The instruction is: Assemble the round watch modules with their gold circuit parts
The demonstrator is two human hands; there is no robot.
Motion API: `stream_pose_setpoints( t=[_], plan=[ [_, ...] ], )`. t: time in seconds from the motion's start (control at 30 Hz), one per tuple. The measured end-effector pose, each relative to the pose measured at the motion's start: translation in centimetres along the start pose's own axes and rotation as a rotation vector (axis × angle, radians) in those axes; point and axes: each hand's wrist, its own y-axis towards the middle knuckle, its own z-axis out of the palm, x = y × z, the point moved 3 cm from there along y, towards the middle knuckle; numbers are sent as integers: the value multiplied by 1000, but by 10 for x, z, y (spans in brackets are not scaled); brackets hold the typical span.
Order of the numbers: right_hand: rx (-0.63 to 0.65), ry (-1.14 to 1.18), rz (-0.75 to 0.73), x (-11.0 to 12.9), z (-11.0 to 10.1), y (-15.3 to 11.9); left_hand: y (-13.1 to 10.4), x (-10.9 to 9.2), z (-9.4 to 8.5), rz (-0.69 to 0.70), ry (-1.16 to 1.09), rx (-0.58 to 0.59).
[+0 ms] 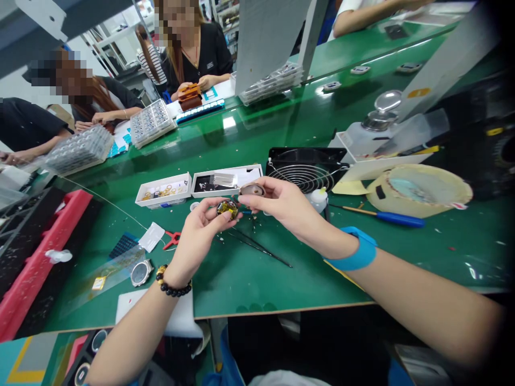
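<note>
Near the middle of the view, my left hand (203, 225) holds a round watch part (227, 209) with yellow and dark innards facing up, the thumb resting on it. Just to its right, my right hand (281, 202) pinches a metal watch case piece (252, 190) between thumb and fingers. The two parts are close together; whether they touch is hard to tell. Black tweezers (263, 248) lie on the green table below the hands. A silver watch (141, 273) rests at the lower left.
Two white trays (163, 190) of small parts and a black fan (308, 169) stand behind my hands. A blue-handled tool (398, 219) and a round cream container (420, 190) are at right. A red-edged black rack (48, 241) stands left. People work across the table.
</note>
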Motion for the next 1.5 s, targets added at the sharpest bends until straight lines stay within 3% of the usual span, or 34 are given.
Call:
stream_pose_setpoints(
  t=[0.37,1.0,1.5],
  plan=[
    [22,-232,-93,-1,6,-8,-2,-1,2,61,96,14],
    [9,-309,-176,2,9,-12,-2,2,2,114,125,3],
    [32,-345,-265,1,11,-14,-9,1,-5,254,370,-55]
  ],
)
